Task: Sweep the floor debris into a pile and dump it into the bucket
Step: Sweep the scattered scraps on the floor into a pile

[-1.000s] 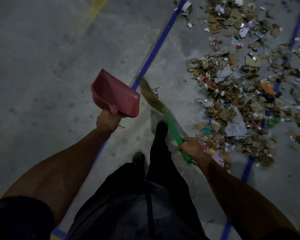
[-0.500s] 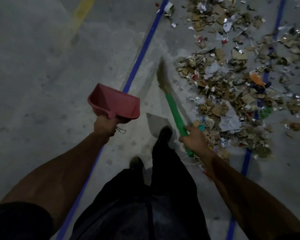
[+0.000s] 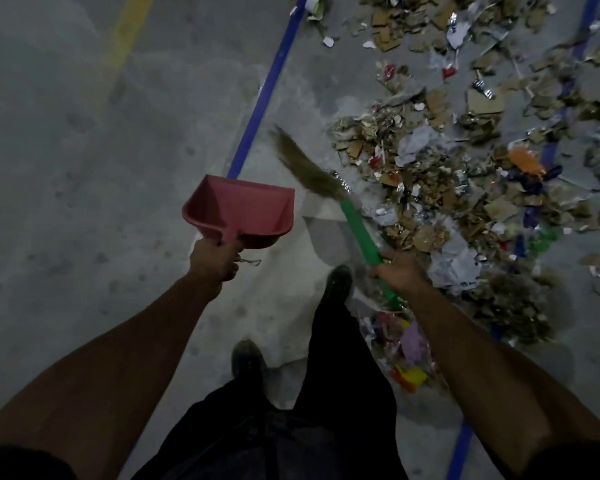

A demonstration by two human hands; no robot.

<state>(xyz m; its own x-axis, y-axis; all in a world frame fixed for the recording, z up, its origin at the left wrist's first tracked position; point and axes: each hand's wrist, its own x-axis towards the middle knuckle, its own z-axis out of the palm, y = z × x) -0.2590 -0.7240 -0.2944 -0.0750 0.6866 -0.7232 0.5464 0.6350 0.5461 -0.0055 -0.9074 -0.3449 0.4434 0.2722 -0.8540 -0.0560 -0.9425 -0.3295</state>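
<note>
Grey concrete floor [image 3: 66, 168] runs under everything, crossed by a yellow stripe [image 3: 125, 36] at far left and a blue line [image 3: 264, 98] toward the middle. Left hand [image 3: 213, 259] has its fingers wrapped tight round the handle of a red dustpan [image 3: 243, 211], held off the floor. Right hand [image 3: 400, 271] grips the green-handled broom [image 3: 357, 226], its bristles blurred just beside the debris [image 3: 465, 174], scattered cardboard and paper across the right.
</note>
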